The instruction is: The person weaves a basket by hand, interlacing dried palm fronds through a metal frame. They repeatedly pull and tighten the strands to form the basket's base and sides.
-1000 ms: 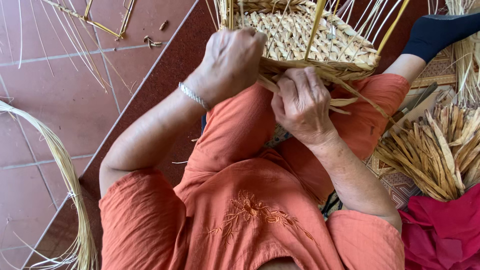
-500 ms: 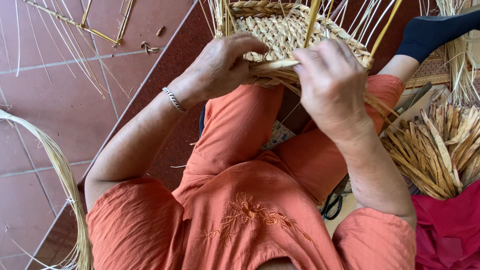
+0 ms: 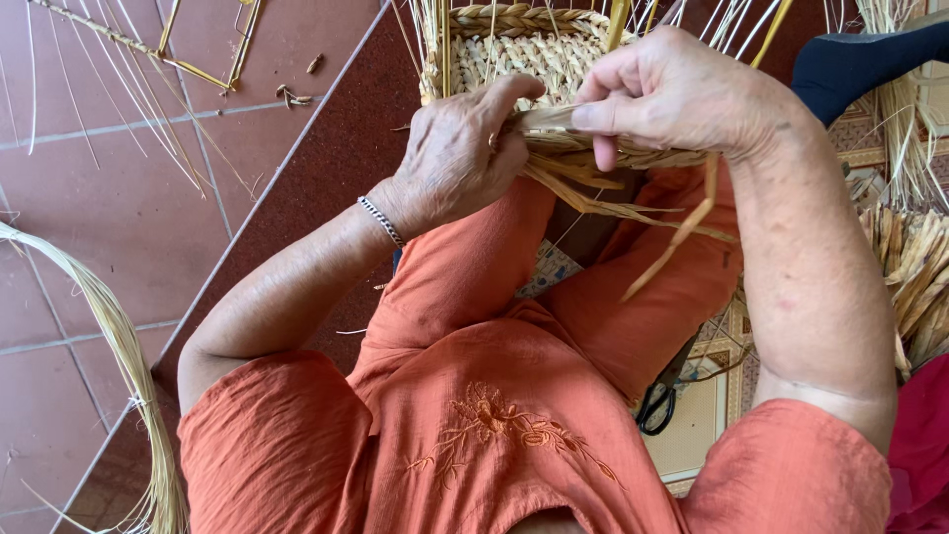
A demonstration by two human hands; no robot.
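1. The woven basket (image 3: 524,49) rests on your knees; everything else is placed from it.
2. Your left hand (image 3: 460,158) presses its near rim, fingers closed on a flat straw strand (image 3: 544,119).
3. Your right hand (image 3: 672,94), just beside, pinches the same strand.
4. Pull unevenly and the strand may split, or loose ends (image 3: 672,237) hanging below the basket may tangle.

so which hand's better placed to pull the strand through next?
Probably the right hand: its fingers already pinch the flat straw strand, while the left hand braces the woven basket.
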